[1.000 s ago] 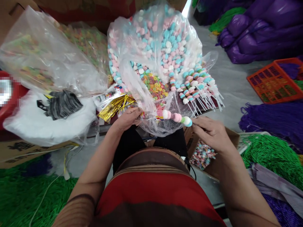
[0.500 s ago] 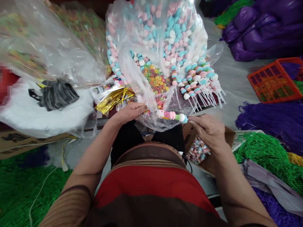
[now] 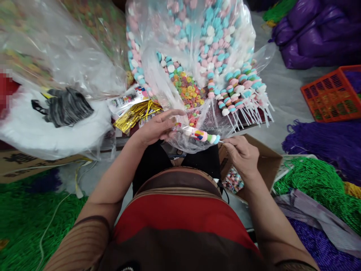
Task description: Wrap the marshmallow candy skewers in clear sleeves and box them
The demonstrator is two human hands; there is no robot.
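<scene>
A marshmallow candy skewer [image 3: 210, 138] in pink, white, green and blue lies level between my hands. My right hand [image 3: 243, 153] pinches its white stick at the right end. A clear printed candy wrapper [image 3: 199, 134] is around the skewer's left part, with blue, red and yellow print. My left hand [image 3: 158, 128] has its fingers closed on the wrapper's left end. Behind my hands, an open plastic bag holds fruit-coloured candy rings [image 3: 187, 90]. Finished-looking candy skewers [image 3: 239, 94] lie piled to the right, their white sticks towards me.
Gold twist ties [image 3: 137, 116] and flat printed wrappers [image 3: 126, 101] lie left of the bag. A large clear bag of marshmallows [image 3: 214, 34] stands behind. Below my right hand is a cardboard box [image 3: 263, 165] with wrapped sweets. An orange crate [image 3: 324, 96] sits at right.
The printed wrapper sits slightly differently on the skewer, and its print shows more. My right hand has come slightly left and its grip on the stick is clearer. The view has shifted a little.
</scene>
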